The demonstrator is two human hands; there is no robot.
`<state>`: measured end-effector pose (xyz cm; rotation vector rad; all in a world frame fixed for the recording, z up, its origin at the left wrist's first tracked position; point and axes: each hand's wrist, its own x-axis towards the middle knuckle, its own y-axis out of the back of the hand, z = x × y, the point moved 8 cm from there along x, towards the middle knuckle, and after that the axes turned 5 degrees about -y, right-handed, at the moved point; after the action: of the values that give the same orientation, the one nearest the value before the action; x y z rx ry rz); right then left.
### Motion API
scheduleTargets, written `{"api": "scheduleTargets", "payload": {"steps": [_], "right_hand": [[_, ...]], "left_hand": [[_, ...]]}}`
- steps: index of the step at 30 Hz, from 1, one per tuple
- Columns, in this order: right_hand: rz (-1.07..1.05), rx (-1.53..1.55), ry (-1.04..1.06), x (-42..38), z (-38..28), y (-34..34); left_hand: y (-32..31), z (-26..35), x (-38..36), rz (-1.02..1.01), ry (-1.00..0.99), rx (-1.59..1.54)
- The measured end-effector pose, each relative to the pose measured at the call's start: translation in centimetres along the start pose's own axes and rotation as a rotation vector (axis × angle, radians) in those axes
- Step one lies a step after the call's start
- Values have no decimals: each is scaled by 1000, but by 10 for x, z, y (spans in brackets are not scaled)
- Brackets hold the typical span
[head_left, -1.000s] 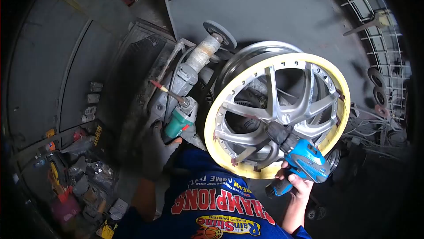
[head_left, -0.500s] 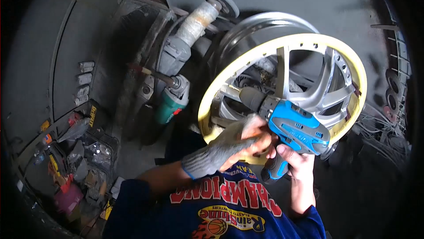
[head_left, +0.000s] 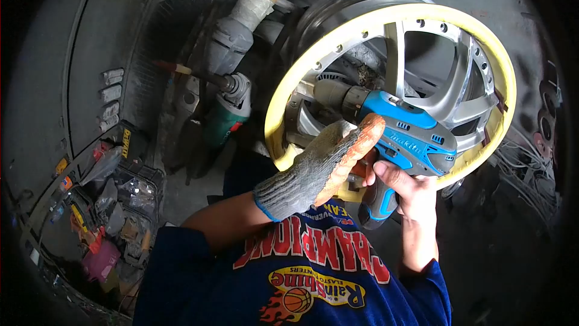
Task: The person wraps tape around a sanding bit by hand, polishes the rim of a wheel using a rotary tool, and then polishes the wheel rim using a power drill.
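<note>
A blue and black cordless drill [head_left: 401, 136] lies across the front of a silver alloy wheel [head_left: 395, 60] with yellow covering round its rim. My bare right hand [head_left: 407, 190] is closed around the drill's handle, its thumb over the upper grip and its fingers near the trigger. The dark chuck end points left, over the spokes. My left hand [head_left: 316, 166], in a grey knit glove with an orange palm, is beside the drill body. Its orange-coated digit stretches up to overlap the drill's side; the other fingers are partly hidden.
Left of the wheel are a green power tool [head_left: 226, 118] and a grey tool with a wrapped neck [head_left: 232, 39]. An open black case [head_left: 136, 187] full of bags and parts sits at lower left. Coiled cables [head_left: 522, 166] lie at right.
The wheel and drill appear higher and larger in view. My left glove, blurred before, is now sharper, with its orange digit stretched along the drill. My right hand keeps hold of the handle.
</note>
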<state>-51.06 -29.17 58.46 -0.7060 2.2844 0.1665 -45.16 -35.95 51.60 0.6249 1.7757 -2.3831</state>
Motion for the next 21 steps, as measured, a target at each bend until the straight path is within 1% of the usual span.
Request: {"api": "scheduleTargets", "payload": {"steps": [4, 7, 9, 10, 13, 16, 17, 19, 20, 21], "right_hand": [[-20, 18, 1, 2, 2, 1], [-44, 9, -1, 4, 1, 1], [-37, 5, -3, 5, -3, -1], [-32, -2, -3, 5, -5, -2], [4, -66, -19, 4, -5, 2], [-17, -78, -28, 8, -13, 0], [-17, -80, -24, 10, -14, 0], [-54, -9, -32, 12, -15, -1], [-63, -14, -31, 13, -16, -1], [-64, -15, -32, 13, -17, -1]], "left_hand": [[4, 1, 1, 55, -12, 21], [2, 0, 4, -1, -1, -15], [0, 6, 6, 97, -27, -50], [2, 5, 5, 97, -26, -50], [-2, 5, 3, -3, -34, -140], [-1, 7, 5, 22, -58, -134], [-2, 8, 4, -45, -44, -148], [-10, 9, 5, -110, -31, -162], [-8, 8, 8, 20, -43, -123], [-7, 9, 8, 86, -50, -104]]}}
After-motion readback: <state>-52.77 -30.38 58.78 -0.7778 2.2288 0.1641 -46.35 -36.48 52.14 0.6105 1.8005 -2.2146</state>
